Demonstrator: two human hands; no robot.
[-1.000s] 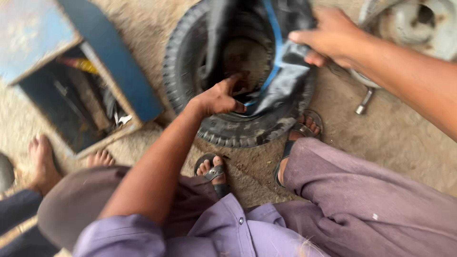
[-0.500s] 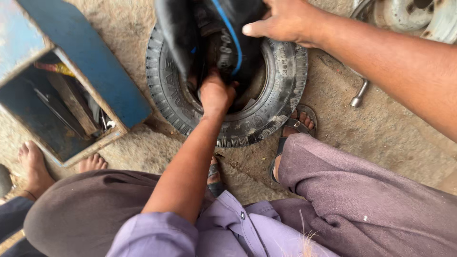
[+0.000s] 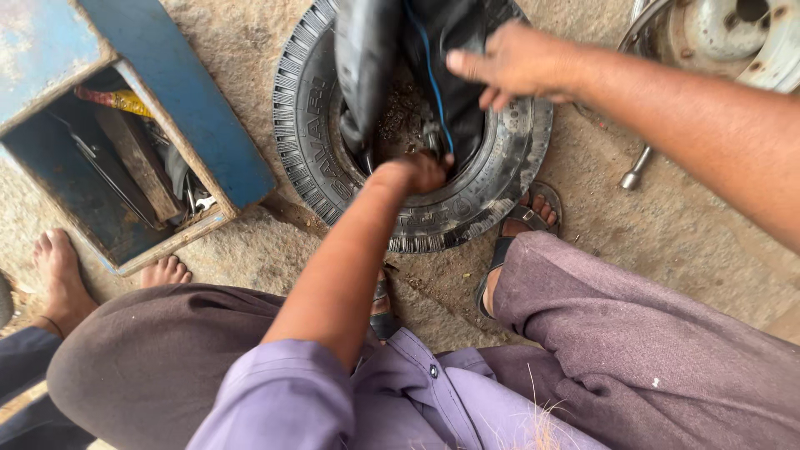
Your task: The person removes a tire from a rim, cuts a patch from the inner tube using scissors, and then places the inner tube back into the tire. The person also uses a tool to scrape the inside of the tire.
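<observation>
The black inner tube (image 3: 375, 75) with its thin blue stripe hangs bunched above the hole of the tyre (image 3: 325, 158), which lies flat on the sandy ground (image 3: 692, 225) between the person's sandalled feet. The left hand (image 3: 417, 171) is down in the tyre's opening, curled into a fist on the tube's lower end beside what looks like the valve. The right hand (image 3: 508, 62) pinches the upper fold against the tyre's far wall, fingers narrowed round the rubber.

The risk I see is the tube getting creased or nipped under the tyre's edge, since so much slack is crowded into one spot. The valve could also snag.

Compared with half a second ago, the left hand has sunk deeper into the opening. A blue toolbox (image 3: 175, 125) stands open nearby, a steel rim (image 3: 733, 42) beyond.
</observation>
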